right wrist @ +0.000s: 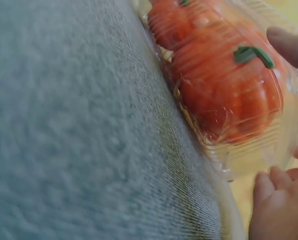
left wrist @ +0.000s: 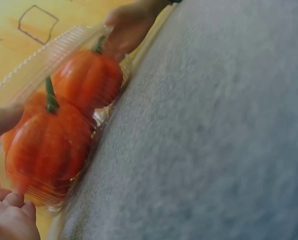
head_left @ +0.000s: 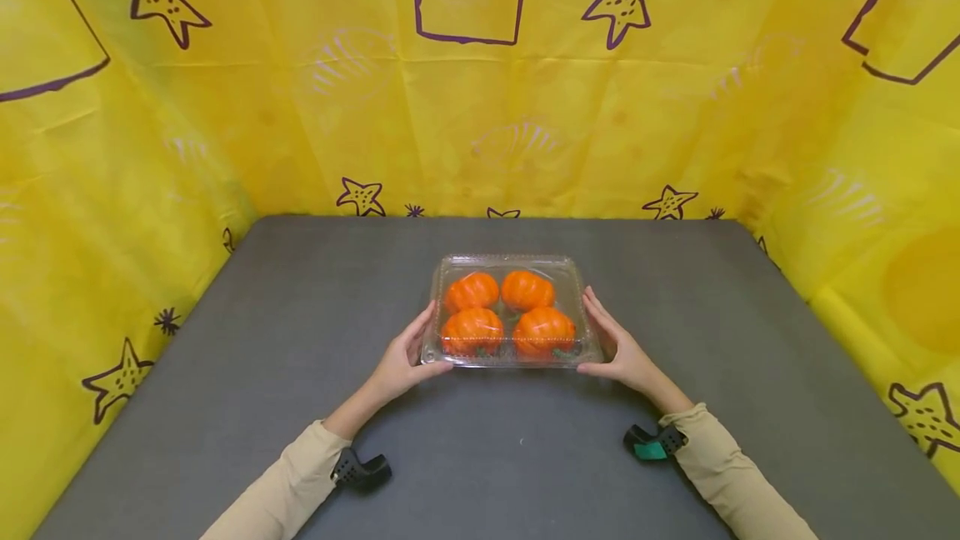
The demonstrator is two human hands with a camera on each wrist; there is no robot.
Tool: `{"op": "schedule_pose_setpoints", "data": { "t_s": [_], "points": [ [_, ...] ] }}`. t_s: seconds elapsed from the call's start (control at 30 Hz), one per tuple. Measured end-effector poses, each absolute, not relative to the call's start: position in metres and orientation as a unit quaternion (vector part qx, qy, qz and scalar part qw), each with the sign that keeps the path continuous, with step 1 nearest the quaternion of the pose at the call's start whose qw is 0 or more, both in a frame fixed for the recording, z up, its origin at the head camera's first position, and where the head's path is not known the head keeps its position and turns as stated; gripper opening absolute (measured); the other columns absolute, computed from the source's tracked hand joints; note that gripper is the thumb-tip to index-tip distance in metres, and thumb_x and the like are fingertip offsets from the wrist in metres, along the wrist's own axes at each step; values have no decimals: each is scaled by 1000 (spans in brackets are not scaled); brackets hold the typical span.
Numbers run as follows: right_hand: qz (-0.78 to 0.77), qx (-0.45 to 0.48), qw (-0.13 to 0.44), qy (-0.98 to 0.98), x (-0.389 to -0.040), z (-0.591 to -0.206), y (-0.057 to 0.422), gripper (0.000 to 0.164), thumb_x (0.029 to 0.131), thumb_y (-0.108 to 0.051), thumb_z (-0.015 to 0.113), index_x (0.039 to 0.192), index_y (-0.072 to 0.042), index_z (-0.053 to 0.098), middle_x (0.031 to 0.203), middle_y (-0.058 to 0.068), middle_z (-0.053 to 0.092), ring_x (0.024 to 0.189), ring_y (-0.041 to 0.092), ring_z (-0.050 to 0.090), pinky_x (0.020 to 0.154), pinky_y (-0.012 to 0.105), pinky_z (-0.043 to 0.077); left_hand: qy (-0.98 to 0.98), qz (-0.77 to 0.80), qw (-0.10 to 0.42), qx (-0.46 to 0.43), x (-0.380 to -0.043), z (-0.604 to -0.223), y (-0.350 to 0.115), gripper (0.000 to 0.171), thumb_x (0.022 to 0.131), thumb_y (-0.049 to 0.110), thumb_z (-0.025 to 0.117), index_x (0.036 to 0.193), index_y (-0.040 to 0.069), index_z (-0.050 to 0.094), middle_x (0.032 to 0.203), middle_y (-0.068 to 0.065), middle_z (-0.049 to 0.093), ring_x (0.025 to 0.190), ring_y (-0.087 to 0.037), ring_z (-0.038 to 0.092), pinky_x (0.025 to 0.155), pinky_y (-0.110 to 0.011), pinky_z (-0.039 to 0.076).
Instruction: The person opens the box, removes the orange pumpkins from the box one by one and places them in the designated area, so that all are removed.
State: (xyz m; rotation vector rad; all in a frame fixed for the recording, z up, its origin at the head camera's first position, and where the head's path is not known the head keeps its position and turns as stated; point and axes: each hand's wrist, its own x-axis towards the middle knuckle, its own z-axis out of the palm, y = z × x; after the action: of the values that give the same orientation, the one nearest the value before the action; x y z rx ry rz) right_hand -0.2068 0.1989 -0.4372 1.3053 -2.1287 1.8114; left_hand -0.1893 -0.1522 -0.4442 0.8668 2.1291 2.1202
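Observation:
A clear plastic clamshell box [head_left: 513, 363] sits mid-table, its lid closed over several small orange pumpkins [head_left: 472, 331] with green stems. My left hand [head_left: 401, 362] holds the box's left side, thumb along the front edge and fingers at the side wall. On the opposite side, my right hand [head_left: 621, 352] grips it the same way. Through the plastic, the left wrist view shows a front pumpkin [left wrist: 49, 145] close up, with curled fingers [left wrist: 16, 215] at the near corner. In the right wrist view another pumpkin [right wrist: 224, 85] lies behind the ridged wall.
The dark grey tabletop [head_left: 495, 457] stretches around the box. Yellow cloth [head_left: 480, 98] with starfish drawings encloses the back and both sides. Black wrist-worn devices [head_left: 362, 471] sit below both hands, by the beige sleeves [head_left: 281, 486].

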Motion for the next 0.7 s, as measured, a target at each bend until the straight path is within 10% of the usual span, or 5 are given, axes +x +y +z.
{"op": "schedule_pose_setpoints", "data": {
  "t_s": [0.2,0.7],
  "points": [
    [661,396,-47,-636,-210,-450,202,89,75,1,70,133,19,4,137,36,-6,130,6,16,99,18,21,695,647,-40,309,-185,-446,-153,74,73,-18,61,133,-18,17,139,-32,13,125,-41,18,97,-22,24],
    [700,330,-107,-624,-212,-446,200,92,72,2,71,135,15,5,142,27,-2,127,2,23,97,19,26,701,638,-39,317,-183,-446,-162,56,80,-20,51,127,-24,21,136,-35,16,123,-39,20,94,-21,30]
  ]
}}
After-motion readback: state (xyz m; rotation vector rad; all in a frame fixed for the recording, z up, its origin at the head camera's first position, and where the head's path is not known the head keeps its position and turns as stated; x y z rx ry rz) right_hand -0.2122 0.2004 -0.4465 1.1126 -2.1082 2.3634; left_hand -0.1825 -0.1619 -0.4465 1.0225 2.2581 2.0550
